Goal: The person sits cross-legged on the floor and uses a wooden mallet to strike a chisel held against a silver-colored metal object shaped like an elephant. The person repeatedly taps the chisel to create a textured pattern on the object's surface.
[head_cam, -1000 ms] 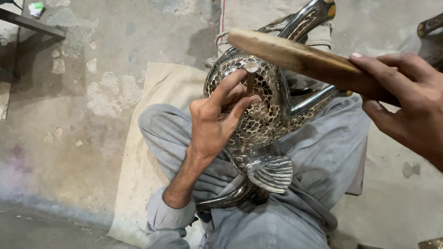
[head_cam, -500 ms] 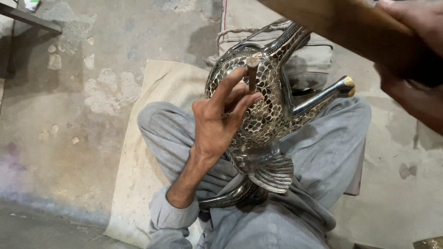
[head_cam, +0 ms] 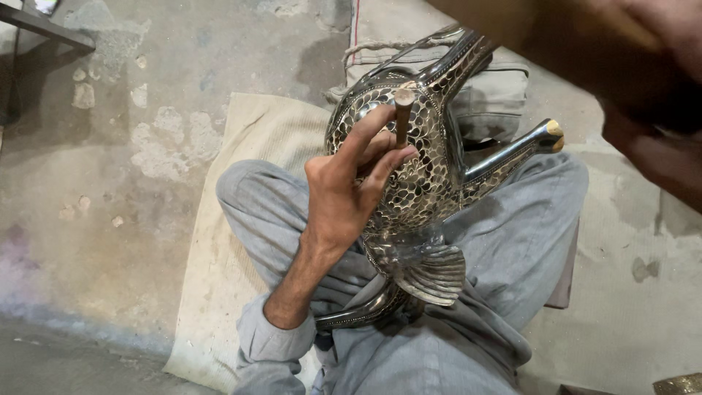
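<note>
A patterned metal bird figure (head_cam: 424, 168) is propped on the lap above a worn mat (head_cam: 241, 219) spread over stained concrete floor (head_cam: 110, 161). A punch (head_cam: 403, 117) is pinched against it by the left hand (head_cam: 347, 194). The blurred right hand (head_cam: 643, 95) is clenched around a wooden mallet (head_cam: 504, 18).

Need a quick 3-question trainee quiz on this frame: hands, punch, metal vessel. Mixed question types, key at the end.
1. True or false: the left hand holds a short rod-like punch upright against the ornate metal vessel.
2. Where does the vessel rest?
A. on a workbench
B. on the seated person's lap
C. hanging from a hook
3. Fill in: the right hand is raised near the camera and appears ____, so what it grips cannot be made out clearly.

Key:
1. True. Fingers pinch the punch, its lower end at the patterned surface.
2. B. It lies across the grey trousers, over a cloth mat on the concrete floor.
3. blurred
</note>
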